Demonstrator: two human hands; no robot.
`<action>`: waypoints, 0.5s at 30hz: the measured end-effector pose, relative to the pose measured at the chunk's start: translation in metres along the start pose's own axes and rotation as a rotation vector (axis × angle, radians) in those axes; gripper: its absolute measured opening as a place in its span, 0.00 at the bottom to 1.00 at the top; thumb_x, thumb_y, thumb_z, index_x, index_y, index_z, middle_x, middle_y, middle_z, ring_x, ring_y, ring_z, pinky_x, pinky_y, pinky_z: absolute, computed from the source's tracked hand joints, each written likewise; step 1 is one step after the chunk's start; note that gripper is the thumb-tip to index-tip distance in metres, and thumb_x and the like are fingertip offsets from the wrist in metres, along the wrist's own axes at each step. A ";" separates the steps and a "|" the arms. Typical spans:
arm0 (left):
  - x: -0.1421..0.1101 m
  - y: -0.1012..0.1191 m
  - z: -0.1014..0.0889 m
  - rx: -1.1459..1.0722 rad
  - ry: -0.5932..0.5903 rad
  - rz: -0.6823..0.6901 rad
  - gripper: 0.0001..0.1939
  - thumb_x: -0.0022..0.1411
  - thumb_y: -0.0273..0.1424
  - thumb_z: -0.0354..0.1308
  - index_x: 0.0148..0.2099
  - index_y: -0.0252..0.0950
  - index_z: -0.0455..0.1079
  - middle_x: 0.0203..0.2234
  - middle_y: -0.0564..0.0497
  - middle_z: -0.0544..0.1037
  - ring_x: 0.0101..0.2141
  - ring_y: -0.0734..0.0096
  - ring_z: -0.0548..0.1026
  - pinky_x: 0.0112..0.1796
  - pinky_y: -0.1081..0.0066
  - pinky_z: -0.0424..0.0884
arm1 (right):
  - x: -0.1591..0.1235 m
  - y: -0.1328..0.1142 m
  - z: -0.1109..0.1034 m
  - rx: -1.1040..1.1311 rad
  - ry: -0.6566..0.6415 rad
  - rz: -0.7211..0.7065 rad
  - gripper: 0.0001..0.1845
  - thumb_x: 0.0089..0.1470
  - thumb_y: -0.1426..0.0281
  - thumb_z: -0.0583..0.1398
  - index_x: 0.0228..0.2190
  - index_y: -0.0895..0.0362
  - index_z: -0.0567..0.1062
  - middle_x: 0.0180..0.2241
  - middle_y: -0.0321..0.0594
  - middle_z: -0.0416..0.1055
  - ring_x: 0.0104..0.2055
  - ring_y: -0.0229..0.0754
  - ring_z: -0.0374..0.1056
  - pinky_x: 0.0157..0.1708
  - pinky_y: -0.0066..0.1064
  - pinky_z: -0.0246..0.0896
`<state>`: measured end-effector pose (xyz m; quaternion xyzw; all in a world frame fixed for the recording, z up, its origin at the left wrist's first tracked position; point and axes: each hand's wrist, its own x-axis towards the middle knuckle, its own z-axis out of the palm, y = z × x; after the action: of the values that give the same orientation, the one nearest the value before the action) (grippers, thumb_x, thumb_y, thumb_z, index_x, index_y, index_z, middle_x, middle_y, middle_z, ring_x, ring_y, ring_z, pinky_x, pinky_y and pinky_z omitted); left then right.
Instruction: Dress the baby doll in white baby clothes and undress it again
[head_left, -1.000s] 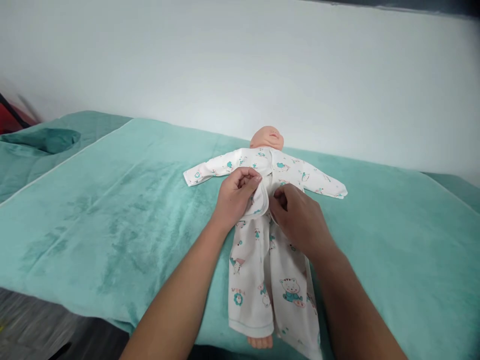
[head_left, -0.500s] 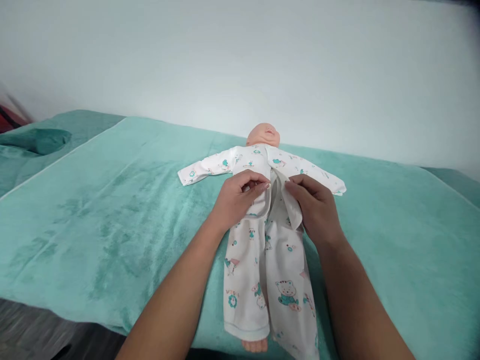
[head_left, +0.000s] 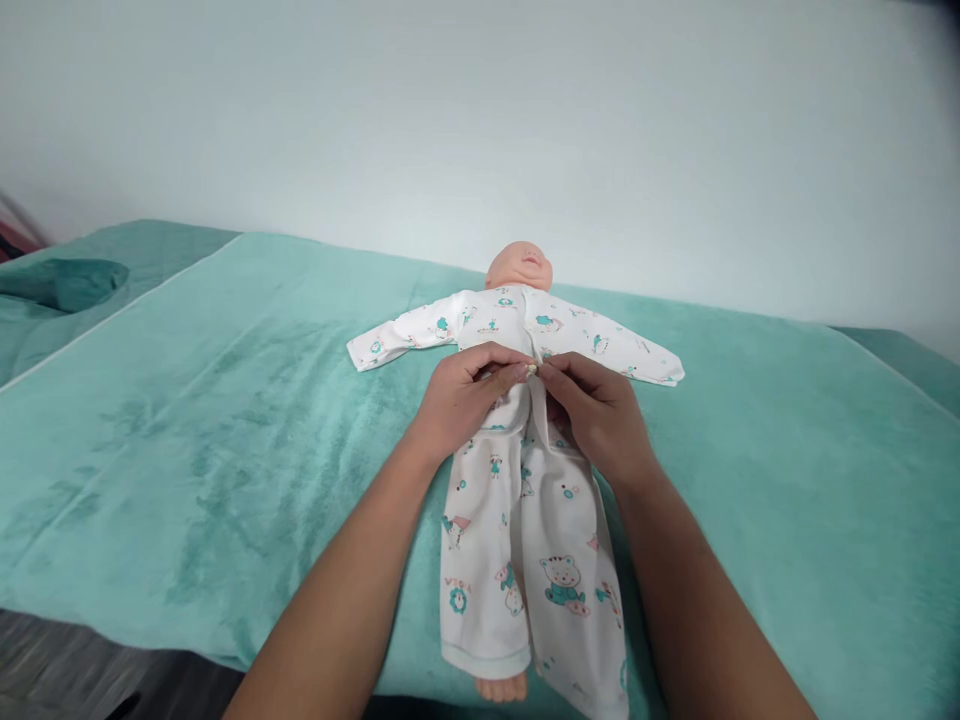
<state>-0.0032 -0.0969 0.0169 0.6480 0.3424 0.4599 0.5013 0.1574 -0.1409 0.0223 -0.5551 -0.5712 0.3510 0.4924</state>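
A baby doll (head_left: 519,265) lies on its back with its arms spread, dressed in a white printed top (head_left: 495,312) and white printed trousers (head_left: 484,540). At the doll's belly, my left hand (head_left: 469,395) pinches the left front edge of the top. My right hand (head_left: 600,410) pinches the opposite edge of the top, fingertips almost touching those of the left. Between the fingertips a small pale button (head_left: 532,369) shows. Below the hands the top's front hangs apart in a narrow fold. One doll foot (head_left: 502,688) sticks out of the left trouser leg.
A teal plush blanket (head_left: 225,430) covers the bed under the doll. Behind it rises a white wall (head_left: 450,120). Rumpled teal cloth (head_left: 75,283) lies at the far left, and dark floor (head_left: 90,650) shows at the lower left.
My right hand has moved left with its edge of the top, bringing it against the edge in my left hand. The gap between the two edges has narrowed.
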 end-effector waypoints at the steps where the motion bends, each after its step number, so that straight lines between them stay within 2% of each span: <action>1: 0.000 0.000 0.000 0.009 -0.001 -0.003 0.08 0.60 0.35 0.61 0.38 0.38 0.78 0.29 0.54 0.78 0.26 0.77 0.67 0.29 0.75 0.65 | 0.000 0.000 0.000 0.012 0.003 0.010 0.15 0.58 0.58 0.59 0.26 0.55 0.72 0.19 0.31 0.63 0.21 0.33 0.55 0.20 0.27 0.49; 5: 0.001 -0.001 -0.001 0.051 0.004 0.024 0.08 0.61 0.35 0.60 0.37 0.38 0.78 0.29 0.53 0.78 0.28 0.76 0.69 0.30 0.74 0.65 | 0.001 0.002 0.000 0.034 0.012 0.010 0.15 0.59 0.59 0.58 0.27 0.55 0.73 0.20 0.33 0.66 0.21 0.34 0.59 0.21 0.27 0.53; 9: 0.003 -0.003 -0.001 0.088 0.025 0.092 0.08 0.61 0.35 0.59 0.36 0.38 0.77 0.32 0.52 0.77 0.30 0.75 0.70 0.32 0.73 0.66 | 0.002 0.003 0.000 0.012 0.021 0.010 0.10 0.57 0.60 0.59 0.33 0.54 0.75 0.19 0.31 0.66 0.21 0.34 0.59 0.21 0.27 0.55; 15: 0.002 -0.002 -0.001 0.079 0.030 0.019 0.08 0.61 0.36 0.60 0.38 0.38 0.77 0.28 0.53 0.75 0.29 0.74 0.70 0.31 0.73 0.66 | 0.002 0.002 0.000 -0.044 0.012 0.037 0.10 0.53 0.63 0.62 0.36 0.54 0.75 0.21 0.31 0.66 0.21 0.34 0.59 0.21 0.26 0.56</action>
<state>-0.0029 -0.0941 0.0156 0.6636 0.3617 0.4603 0.4657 0.1585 -0.1384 0.0213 -0.5782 -0.5654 0.3440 0.4772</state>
